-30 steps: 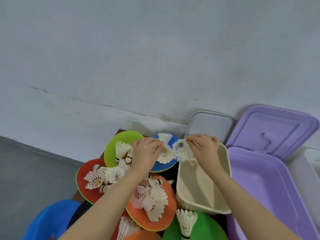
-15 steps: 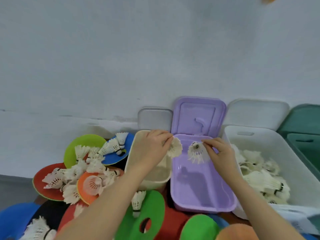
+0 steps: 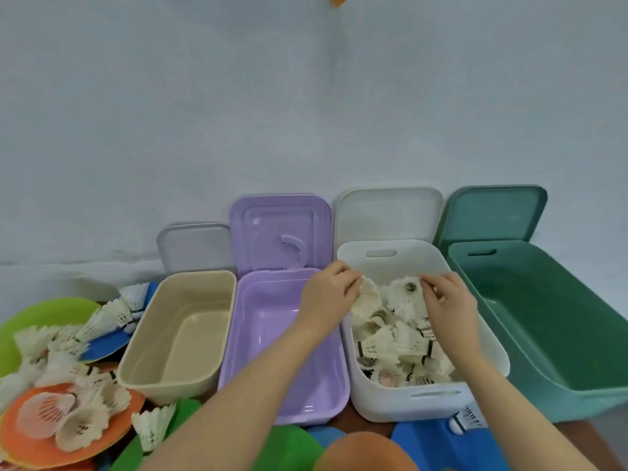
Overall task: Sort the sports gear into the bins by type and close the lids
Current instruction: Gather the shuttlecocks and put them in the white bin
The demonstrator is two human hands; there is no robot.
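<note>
Both hands hover over the white plastic bin, a smooth-walled tub with slot handles cut into its near and far ends, and each pinches a white feathered shuttlecock. The left hand holds one shuttlecock by its frilled skirt at the bin's left rim; the right hand grips a second shuttlecock whose round cork base faces the camera. Beneath them a heap of loose white shuttlecocks, some with black bands, fills the bin's floor.

Four open tubs stand in a row, touching or nearly so: a beige rounded plastic bin, a glossy lilac plastic bin, the white one, and a matte teal plastic bin at the right. Their flat lids lean upright against the wall behind them.

To the left, more feathered shuttlecocks lie scattered over flat plastic discs: an orange disc, a lime-green disc and a blue disc. Further green, blue and orange pieces crowd the near edge.

The wall is plain, pale blue-grey and smooth.
</note>
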